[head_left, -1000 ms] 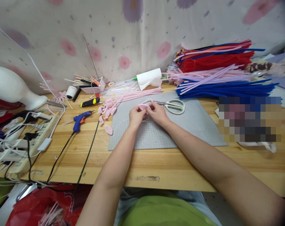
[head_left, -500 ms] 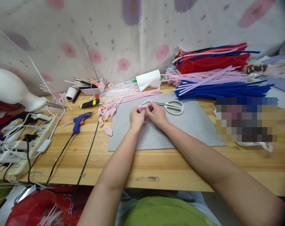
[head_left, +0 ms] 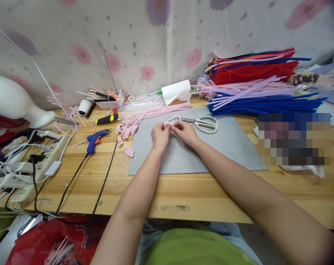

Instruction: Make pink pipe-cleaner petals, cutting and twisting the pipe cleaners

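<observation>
Both hands meet over the grey cutting mat (head_left: 227,147). My left hand (head_left: 159,137) is closed, pinching a pale pink pipe cleaner (head_left: 167,124) between thumb and fingers. Close beside it, my right hand (head_left: 187,134) is closed on the same pipe cleaner. A bent length of it loops up behind the fingers, and another end slants down below the right hand. Fingers hide part of the folded piece. Scissors (head_left: 207,125) with pale handles lie just beyond my right hand. Left of the hands is a pile of pink petal-shaped pieces (head_left: 127,126), with one petal (head_left: 129,151) apart from it.
A blue glue gun (head_left: 94,141) and a yellow-black cutter (head_left: 106,119) lie left. Bundles of blue pipe cleaners (head_left: 266,105) and red ones (head_left: 255,73) are stacked back right. A power strip (head_left: 42,165) with tangled cables occupies the left edge. A white roll (head_left: 176,91) lies behind the mat.
The fingers have shifted on the pink pipe cleaner; my right hand sits slightly farther right. A pink length now shows below it. The whole view has moved slightly.
</observation>
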Motion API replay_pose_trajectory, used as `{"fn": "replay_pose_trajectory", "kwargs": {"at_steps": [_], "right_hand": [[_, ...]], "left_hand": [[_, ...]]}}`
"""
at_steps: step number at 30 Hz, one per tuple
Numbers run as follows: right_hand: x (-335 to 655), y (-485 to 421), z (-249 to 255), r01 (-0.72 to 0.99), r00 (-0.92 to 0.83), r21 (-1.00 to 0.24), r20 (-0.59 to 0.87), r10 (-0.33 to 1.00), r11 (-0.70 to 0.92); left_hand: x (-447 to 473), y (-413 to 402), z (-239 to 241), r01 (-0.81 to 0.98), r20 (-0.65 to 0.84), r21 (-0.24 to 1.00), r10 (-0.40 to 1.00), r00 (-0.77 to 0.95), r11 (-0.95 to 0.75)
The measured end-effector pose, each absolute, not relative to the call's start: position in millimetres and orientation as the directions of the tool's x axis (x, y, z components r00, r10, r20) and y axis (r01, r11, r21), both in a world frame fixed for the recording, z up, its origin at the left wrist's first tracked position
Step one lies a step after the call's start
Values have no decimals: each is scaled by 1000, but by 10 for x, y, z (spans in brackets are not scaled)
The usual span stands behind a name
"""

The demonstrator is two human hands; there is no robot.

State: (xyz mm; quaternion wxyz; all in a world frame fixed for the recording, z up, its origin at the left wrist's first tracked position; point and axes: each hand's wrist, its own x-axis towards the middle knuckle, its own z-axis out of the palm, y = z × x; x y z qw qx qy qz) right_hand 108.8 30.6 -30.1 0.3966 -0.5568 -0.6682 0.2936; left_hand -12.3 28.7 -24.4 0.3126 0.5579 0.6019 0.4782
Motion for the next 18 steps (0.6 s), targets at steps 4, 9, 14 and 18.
{"fn": "replay_pose_trajectory", "kwargs": {"at_steps": [4,9,14,18], "right_hand": [[1087,285,-276,528,-111,-818,201,973,229],[1094,286,-282,581,-130,-769,236,963,266],[1094,282,-278,594,-145,-763,209,967,254],[1095,275,-263,633,-127,-745,167,978,210]], "left_hand": [[-142,269,-193,476,127,879,969,-213,-11],[-100,217,-123,620,240,781,953,-187,-75],[-127,270,-188,569,240,818,950,-199,-87],[-165,342,-276,182,63,983,988,-143,-36]]}}
